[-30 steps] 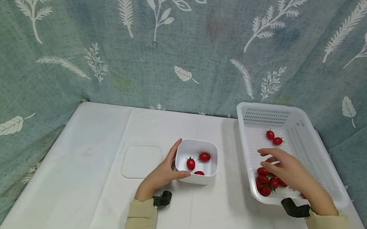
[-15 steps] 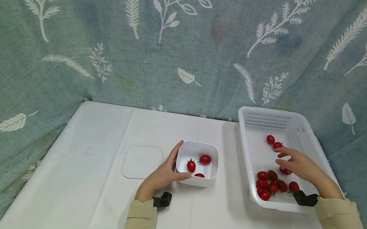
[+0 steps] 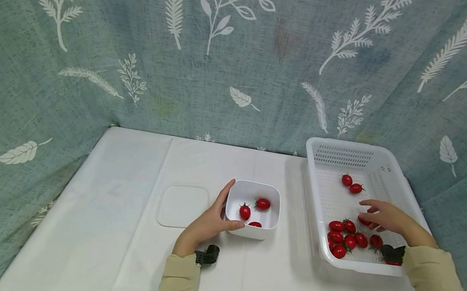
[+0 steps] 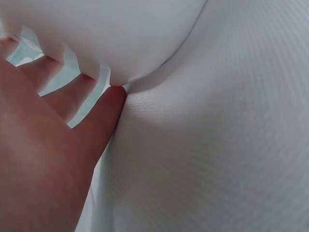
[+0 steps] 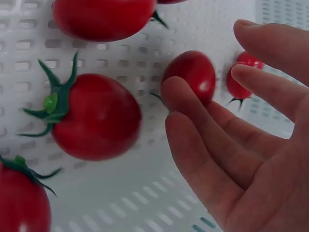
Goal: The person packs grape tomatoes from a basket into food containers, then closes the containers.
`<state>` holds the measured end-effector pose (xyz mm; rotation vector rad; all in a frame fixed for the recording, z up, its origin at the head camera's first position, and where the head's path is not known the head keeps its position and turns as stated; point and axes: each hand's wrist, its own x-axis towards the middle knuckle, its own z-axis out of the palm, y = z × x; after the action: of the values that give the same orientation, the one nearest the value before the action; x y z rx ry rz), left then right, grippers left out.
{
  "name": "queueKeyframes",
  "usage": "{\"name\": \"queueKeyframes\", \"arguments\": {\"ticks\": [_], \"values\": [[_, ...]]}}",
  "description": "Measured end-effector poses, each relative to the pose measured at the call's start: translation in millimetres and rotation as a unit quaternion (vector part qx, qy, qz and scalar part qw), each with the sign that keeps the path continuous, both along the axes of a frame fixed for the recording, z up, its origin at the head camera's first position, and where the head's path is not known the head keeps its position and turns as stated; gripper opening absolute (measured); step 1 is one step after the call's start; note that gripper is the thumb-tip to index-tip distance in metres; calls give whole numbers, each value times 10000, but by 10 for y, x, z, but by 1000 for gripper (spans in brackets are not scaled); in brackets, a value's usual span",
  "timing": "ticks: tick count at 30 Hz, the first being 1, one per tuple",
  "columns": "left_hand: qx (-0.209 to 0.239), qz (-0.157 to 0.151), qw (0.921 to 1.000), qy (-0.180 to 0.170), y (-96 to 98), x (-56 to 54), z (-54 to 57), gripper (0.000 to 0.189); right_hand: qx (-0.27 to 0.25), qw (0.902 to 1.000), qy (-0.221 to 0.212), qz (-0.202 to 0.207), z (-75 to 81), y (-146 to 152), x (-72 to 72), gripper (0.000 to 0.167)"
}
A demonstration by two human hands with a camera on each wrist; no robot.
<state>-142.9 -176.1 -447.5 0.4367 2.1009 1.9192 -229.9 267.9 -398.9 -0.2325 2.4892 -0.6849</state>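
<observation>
My left hand (image 3: 205,224) holds a small white square container (image 3: 247,232), its thumb at the front rim and its fingers along the left side. In the left wrist view, the fingers (image 4: 108,104) lie against the container's smooth wall. Several red cherry tomatoes lie inside, one being a cherry tomato (image 3: 244,212) with a green stem. My right hand (image 3: 396,224) is inside the white perforated basket (image 3: 362,267), fingers spread. In the right wrist view, its fingertips overlap a cherry tomato (image 5: 193,70); a larger-looking stemmed tomato (image 5: 99,116) lies nearer the camera.
A flat, translucent square lid (image 3: 182,207) lies left of the container on the white-covered table (image 3: 109,247). Several tomatoes (image 3: 349,241) cluster at the basket's near left, and two tomatoes (image 3: 356,188) sit farther back. A patterned green curtain (image 3: 226,74) hangs behind the table.
My right hand has shifted right within the basket from above the near cluster of tomatoes to one tomato beside it. The left hand keeps its hold. The head view has shifted slightly.
</observation>
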Motion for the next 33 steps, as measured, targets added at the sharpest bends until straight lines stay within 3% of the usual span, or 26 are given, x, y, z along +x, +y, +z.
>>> {"name": "queueKeyframes", "arguments": {"ticks": [7, 13, 18, 25, 33], "values": [[-121, -31, 9999, 35, -11, -6, -5, 102, -174, 9995, -258, -18, -83, 23, -42, 50], [-159, -10, 9999, 36, -21, -3, -10, 103, -17, 9997, -216, 117, -122, 27, -91, 32], [-73, -47, 10000, -3, -25, -1, -12, 103, 10, 9997, -113, 203, -131, 31, -104, 29], [-174, 6, 9998, 7, -2, 10, -7, 103, -176, 9960, 714, 502, 21, -68, -39, 28], [-249, 38, 9997, 4, -2, -17, -12, 103, -250, 9835, 1778, 233, 407, -348, 59, 41]]}}
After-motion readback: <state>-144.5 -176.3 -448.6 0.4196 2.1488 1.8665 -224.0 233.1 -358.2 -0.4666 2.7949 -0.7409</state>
